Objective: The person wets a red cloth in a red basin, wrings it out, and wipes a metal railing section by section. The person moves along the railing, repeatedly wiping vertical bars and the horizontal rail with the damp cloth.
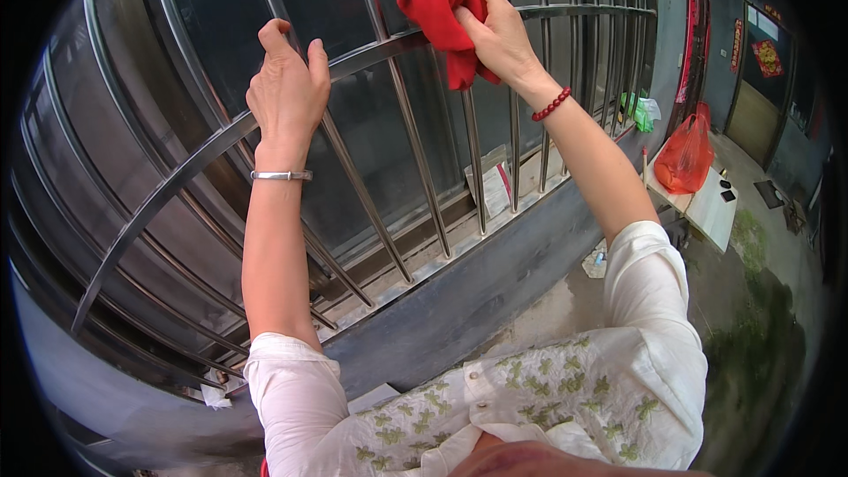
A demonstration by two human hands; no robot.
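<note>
My right hand holds a bunched red cloth against the horizontal rail of a stainless-steel window guard. Part of the cloth hangs below the rail, over an upright bar. Around another upright bar, to the left at rail height, is my left hand. Its thumb and forefinger lie on either side of that bar, and the other fingertips are hidden. Behind the guard are dark window panes.
A clear plastic packet leans inside the bars on the sill. To the right, a red plastic bag stands on a pale board. A green plastic bag lies by the guard's far end. Mossy ground lies at lower right.
</note>
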